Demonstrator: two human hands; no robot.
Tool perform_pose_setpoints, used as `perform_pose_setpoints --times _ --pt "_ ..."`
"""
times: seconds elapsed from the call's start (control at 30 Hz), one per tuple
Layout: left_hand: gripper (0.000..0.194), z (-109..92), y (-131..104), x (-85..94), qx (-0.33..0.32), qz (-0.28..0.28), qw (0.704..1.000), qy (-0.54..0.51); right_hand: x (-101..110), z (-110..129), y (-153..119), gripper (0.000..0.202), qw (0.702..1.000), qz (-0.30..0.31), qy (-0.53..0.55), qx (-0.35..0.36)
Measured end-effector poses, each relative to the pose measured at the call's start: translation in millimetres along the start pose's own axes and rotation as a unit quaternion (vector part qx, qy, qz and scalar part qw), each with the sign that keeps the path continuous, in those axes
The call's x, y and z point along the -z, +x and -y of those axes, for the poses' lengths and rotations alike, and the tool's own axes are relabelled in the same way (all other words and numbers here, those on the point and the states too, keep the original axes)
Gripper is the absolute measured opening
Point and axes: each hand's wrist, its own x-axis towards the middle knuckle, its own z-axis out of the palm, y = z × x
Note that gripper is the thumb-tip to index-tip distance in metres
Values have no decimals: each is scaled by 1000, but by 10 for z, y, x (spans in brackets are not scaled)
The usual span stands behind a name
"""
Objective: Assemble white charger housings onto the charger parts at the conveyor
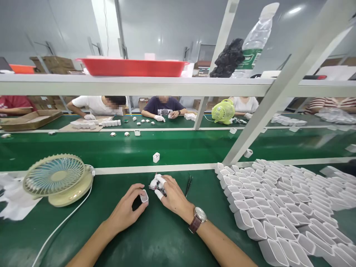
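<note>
My left hand (128, 207) pinches a small white open-ended plastic housing (144, 196) between thumb and fingers, just above the green table. Close by on the right, my right hand (171, 193) has white finger cots on its thumb and index finger. Those fingers close on a small white part with dark pieces (154, 183); its exact kind is partly hidden by the fingers. Dark tweezers (189, 184) lie to the right of my right hand. Beyond the hands, a single white housing (156, 157) stands on the green conveyor belt.
Rows of white housings (267, 200) cover the table at right. A cream fan (59, 178) with a white cable stands at left. A slanted metal post (250, 122) and an overhead shelf (139, 87) holding a red tray (133, 68) cross the view. Co-workers sit across the belt.
</note>
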Motion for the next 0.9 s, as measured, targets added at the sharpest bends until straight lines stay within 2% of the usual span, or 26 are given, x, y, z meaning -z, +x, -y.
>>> perform_pose_setpoints --times 0.1,0.2,0.37,0.5,0.7,0.8,0.9 --pt "43 69 -54 -12 35 3 999 -16 -37 3 45 41 1000 5 -3 4" --pt "52 130 -106 -17 60 18 998 -17 -34 38 -20 43 1000 0 -1 6" --pt "54 155 -119 -11 75 29 997 -12 55 153 -248 44 999 11 11 29" --pt "56 160 -100 -9 78 36 996 -6 102 242 -301 36 999 48 -20 10" --pt "64 254 -138 -71 90 44 995 31 -15 368 -269 20 988 98 -118 12" --pt "58 309 -143 -118 99 36 993 54 -37 369 -302 14 987 100 -126 -4" --pt "47 295 -130 -136 86 26 994 60 11 335 -357 20 996 57 -55 -29"
